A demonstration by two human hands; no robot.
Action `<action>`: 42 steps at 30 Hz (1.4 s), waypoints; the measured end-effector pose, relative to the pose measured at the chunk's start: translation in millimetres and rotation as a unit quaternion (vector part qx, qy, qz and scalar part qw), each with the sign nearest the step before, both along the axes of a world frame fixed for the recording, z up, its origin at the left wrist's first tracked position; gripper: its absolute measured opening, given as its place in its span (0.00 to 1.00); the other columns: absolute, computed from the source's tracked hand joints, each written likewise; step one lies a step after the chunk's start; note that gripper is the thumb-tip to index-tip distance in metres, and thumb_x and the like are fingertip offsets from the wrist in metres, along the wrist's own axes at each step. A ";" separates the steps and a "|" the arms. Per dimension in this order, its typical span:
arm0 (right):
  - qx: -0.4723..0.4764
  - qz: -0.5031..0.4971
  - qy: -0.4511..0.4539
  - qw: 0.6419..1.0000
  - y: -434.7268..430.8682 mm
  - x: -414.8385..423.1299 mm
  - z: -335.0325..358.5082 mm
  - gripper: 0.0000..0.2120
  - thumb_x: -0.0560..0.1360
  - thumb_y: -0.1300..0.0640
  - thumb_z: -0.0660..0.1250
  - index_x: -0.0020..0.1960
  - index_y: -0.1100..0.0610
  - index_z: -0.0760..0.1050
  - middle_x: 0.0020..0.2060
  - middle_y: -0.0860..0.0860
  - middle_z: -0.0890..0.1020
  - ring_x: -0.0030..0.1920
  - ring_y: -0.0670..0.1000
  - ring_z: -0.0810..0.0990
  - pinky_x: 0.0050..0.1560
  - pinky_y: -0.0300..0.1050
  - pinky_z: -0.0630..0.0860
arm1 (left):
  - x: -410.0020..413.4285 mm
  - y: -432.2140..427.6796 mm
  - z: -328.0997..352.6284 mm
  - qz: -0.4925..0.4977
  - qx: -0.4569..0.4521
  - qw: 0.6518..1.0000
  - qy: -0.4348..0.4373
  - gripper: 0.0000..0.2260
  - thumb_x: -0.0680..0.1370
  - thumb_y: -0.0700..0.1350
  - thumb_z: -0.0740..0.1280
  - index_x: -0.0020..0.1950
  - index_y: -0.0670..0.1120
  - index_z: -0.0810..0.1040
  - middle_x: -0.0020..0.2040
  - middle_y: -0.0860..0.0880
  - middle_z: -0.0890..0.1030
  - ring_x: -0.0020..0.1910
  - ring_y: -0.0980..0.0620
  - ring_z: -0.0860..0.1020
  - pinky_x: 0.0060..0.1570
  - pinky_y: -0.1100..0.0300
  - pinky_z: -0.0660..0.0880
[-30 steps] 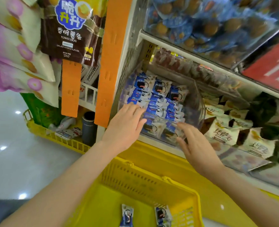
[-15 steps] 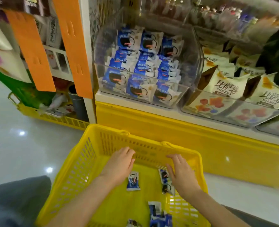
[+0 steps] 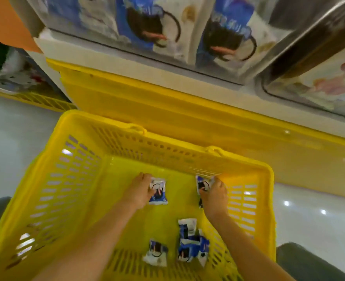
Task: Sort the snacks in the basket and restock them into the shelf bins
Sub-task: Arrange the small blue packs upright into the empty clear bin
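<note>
Basket was nearly emptied out by this point, I'd say most of the restock was done: just a few blue-and-white packs lay loose near the close end of the floor, small, flat and crinkly, with a dark round cookie picture on them. Further in, both hands were down in there, left hand pinching one pack flat on the bottom and right hand gripping another pack by the far wall. Beyond the basket, the clear bin on the shelf already looked packed with the same snack, so only these last ones seemed left.
</note>
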State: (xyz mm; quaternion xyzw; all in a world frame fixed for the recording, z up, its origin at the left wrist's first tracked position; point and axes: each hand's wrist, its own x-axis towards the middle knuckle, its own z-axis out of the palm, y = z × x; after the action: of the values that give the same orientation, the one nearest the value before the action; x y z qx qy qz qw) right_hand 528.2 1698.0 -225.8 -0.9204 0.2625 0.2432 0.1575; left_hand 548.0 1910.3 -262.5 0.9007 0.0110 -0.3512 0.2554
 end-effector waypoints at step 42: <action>-0.074 0.268 0.104 0.955 -6.8 -22.8 -14.0 0.22 0.79 0.56 0.61 0.71 0.58 0.60 0.68 0.54 0.67 0.69 0.53 0.65 0.67 0.44 0.63 | -42.2 0.8 58.4 0.408 -0.407 0.805 0.143 0.19 0.74 0.41 0.70 0.63 0.50 0.71 0.55 0.45 0.81 0.49 0.52 0.81 0.41 0.63 0.79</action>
State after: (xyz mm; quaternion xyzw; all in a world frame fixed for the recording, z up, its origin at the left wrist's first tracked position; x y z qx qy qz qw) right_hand 505.4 1691.2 -239.9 -0.9358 0.0379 0.3504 -0.0100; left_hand 505.8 1911.1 -204.0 0.5663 0.2702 -0.3114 0.7137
